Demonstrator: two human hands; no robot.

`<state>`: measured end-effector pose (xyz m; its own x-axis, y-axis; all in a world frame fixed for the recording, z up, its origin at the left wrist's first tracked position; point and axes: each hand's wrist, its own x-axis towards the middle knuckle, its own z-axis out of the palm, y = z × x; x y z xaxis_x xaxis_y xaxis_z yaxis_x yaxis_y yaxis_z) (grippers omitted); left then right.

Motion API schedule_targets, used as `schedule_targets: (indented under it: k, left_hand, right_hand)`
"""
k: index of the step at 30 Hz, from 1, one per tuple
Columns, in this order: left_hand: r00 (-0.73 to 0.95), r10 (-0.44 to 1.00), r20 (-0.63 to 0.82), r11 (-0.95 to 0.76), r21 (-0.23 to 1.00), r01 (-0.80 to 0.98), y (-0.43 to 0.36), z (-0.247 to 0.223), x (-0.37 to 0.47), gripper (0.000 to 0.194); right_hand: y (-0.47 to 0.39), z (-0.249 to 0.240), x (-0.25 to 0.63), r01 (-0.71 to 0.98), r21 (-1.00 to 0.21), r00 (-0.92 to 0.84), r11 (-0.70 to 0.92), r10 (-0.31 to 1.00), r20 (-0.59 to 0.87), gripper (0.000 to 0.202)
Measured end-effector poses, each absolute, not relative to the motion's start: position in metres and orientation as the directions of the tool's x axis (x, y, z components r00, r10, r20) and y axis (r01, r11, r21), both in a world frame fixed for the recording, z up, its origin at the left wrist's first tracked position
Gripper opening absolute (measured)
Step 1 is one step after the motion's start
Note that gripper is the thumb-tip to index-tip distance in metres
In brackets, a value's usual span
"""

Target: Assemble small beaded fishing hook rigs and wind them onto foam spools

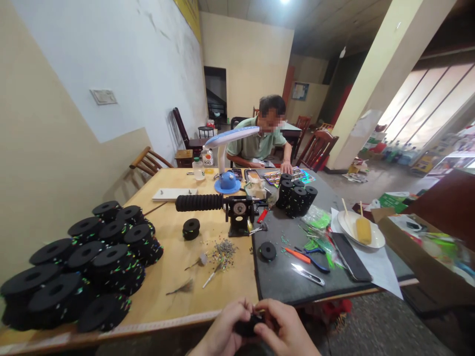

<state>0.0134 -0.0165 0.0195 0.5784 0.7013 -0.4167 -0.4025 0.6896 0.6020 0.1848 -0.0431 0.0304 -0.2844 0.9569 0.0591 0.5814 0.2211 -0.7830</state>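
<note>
My left hand and my right hand meet just off the table's front edge, fingers closed around a black foam spool. Part of the spool is covered by the fingers, and whether they pinch some small piece on it cannot be seen. Beyond the hands, a pile of small pins with coloured heads is spread on the wooden tabletop. Another foam spool lies flat on the dark mat, and one more sits beside a black winding machine with a ribbed black roll on its shaft.
Stacks of black foam spools fill the left side; more stacks stand at the mat's back. Snips, an orange-handled tool, a phone and a plate with corn lie right. Behind a blue lamp sits a person.
</note>
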Motion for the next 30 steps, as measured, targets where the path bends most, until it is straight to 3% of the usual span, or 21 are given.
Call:
schedule_targets:
  k: [4,6,9,12,15,19,25,30]
  left_hand:
    - [0.589,0.713,-0.38,0.683,0.565,-0.462,-0.018,0.024,0.014,0.012]
    - [0.579,0.726,-0.371,0.647,0.653,-0.394,-0.016,0.026,0.012,0.014]
    - [0.539,0.767,-0.349,0.493,0.858,-0.146,-0.009,0.026,0.008,0.027]
    - [0.544,0.785,-0.296,0.343,0.939,0.016,-0.004,0.027,0.006,0.033]
    - [0.552,0.758,-0.347,0.427,0.904,-0.019,-0.003,0.031,0.008,0.026]
    - [0.599,0.647,-0.472,0.666,0.733,-0.141,-0.008,0.035,0.012,0.017]
    - [0.549,0.718,-0.428,0.527,0.849,-0.029,-0.009,0.035,0.012,0.024]
    - [0.609,0.651,-0.452,0.703,0.662,-0.261,-0.012,0.031,0.011,0.018]
  right_hand:
    - [-0.044,0.027,0.185,0.571,-0.765,-0.313,0.298,0.94,0.133,0.018]
    - [-0.043,0.027,0.185,0.591,-0.741,-0.322,0.319,0.935,0.145,0.017]
    - [-0.041,0.029,0.186,0.672,-0.642,-0.363,0.368,0.92,0.147,0.012]
    - [-0.037,0.032,0.185,0.735,-0.537,-0.416,0.415,0.901,0.126,0.01]
    - [-0.036,0.034,0.182,0.733,-0.548,-0.42,0.403,0.902,0.102,0.005]
    - [-0.037,0.032,0.18,0.681,-0.634,-0.407,0.367,0.909,0.089,0.004]
    - [-0.04,0.027,0.183,0.696,-0.645,-0.372,0.315,0.927,0.052,0.005]
    - [-0.044,0.026,0.189,0.657,-0.695,-0.336,0.291,0.939,0.075,0.015]
